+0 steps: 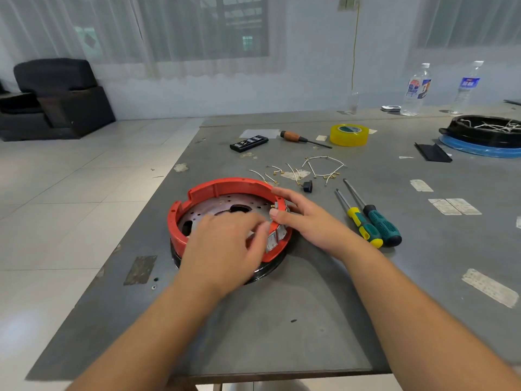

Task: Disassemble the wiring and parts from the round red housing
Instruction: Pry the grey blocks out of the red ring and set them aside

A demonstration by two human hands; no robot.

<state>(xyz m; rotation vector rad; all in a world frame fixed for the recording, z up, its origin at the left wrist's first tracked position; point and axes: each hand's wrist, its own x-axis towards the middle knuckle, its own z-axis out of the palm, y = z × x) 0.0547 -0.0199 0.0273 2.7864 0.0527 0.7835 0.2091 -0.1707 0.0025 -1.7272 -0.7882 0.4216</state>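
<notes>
The round red housing (pixel 222 186) sits on a black base near the table's left front, with a perforated metal plate (pixel 214 206) inside. Grey rocker switches (pixel 277 235) are set in its right wall. My left hand (pixel 225 246) reaches inside the ring, its blurred fingertips at the inner side of that switch wall. My right hand (pixel 304 218) grips the right rim from outside, thumb and fingers curled round the wall above the switches. Several loose white wires (pixel 318 169) with brass terminals and a small black switch (pixel 307 186) lie behind the housing.
Two screwdrivers (pixel 372 221) lie right of my right hand. Farther back are a wooden-handled screwdriver (pixel 303 139), a black bit case (pixel 248 143) and a yellow tape roll (pixel 349 134). A black housing with wires (pixel 487 131) sits on a blue ring at far right; two bottles (pixel 416 90) stand behind.
</notes>
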